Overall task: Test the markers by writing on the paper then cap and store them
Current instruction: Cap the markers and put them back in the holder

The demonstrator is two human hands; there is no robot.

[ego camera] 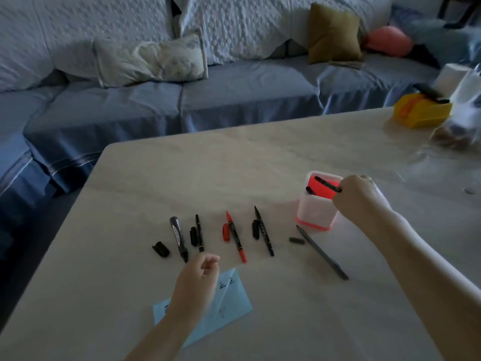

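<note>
My right hand (360, 198) is over the pink-bottomed holder (318, 204), fingers pinched on a black marker (328, 185) whose far end is already past the rim; another dark marker end (309, 189) shows inside the holder, so I judge at least one is stored and this one is about to join it. My left hand (199, 274) hovers just above the blue paper (234, 300) with the fingers loosely curled and nothing in them. The paper carries several written test marks, so some testing is clearly done. Left on the tabletop (156, 178) in a row are five uncapped markers, each with its cap beside it: a thick black marker (179, 238) with its cap (160, 249), a thin black one (199, 233), the red marker (235, 237) with its red cap (226, 231), another thin black pen (264, 231), and a grey pen (321, 252) nearest the holder with a small cap (296, 240). By my reckoning most of the job remains: capping and storing those five, and testing any I cannot tell were tried
</note>
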